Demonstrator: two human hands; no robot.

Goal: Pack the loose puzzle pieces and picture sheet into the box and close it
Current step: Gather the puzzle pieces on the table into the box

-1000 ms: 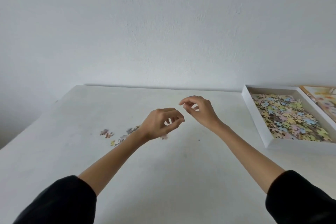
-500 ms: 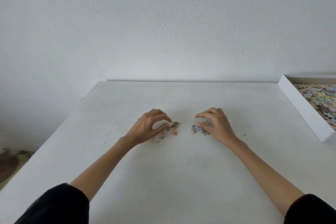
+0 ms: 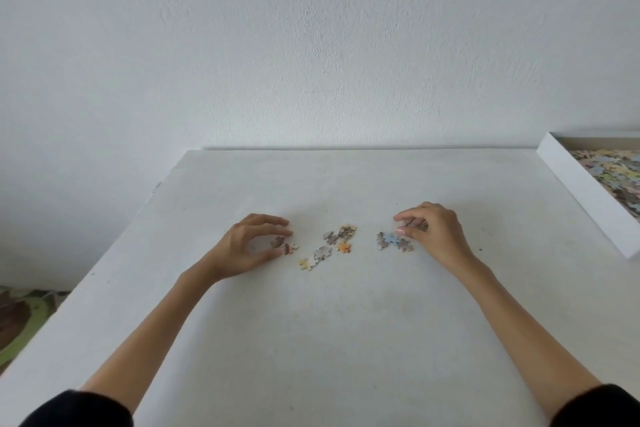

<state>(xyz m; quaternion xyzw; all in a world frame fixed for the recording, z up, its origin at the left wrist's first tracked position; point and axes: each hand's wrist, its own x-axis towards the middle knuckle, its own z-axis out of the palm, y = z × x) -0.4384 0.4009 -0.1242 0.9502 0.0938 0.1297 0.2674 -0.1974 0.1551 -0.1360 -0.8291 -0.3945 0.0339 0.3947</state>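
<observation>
White rough plaster wall [image 3: 311, 45] fills the upper half of what I can see, and below it a pale, slightly scuffed table [image 3: 329, 340] runs back to meet it. Off the table's left edge a strip of green and brown floor covering [image 3: 20, 315] shows. At the far right a shallow white box [image 3: 581, 191] lies open on the table, cut off by the edge of view, with a heap of pastel pieces [image 3: 616, 170] inside it. Two bare forearms reach in from the near side, each coming out of a black sleeve [image 3: 79, 409]. The left hand [image 3: 249, 246] sits on the table in a wide C, thumb low and fingers arched over a few brown pieces [image 3: 282, 243] lying at its opening; whether the fingertips touch them I cannot tell. The right hand [image 3: 433, 232] is bunched narrow, thumb tip and fingertips pinching at the blue-grey pieces [image 3: 393, 241], with one grey piece tucked under the curled fingers. Between the hands, well apart from the box, the loose puzzle pieces [image 3: 332, 243] lie flat in a small scatter: grey, tan, one orange, one yellowish.
</observation>
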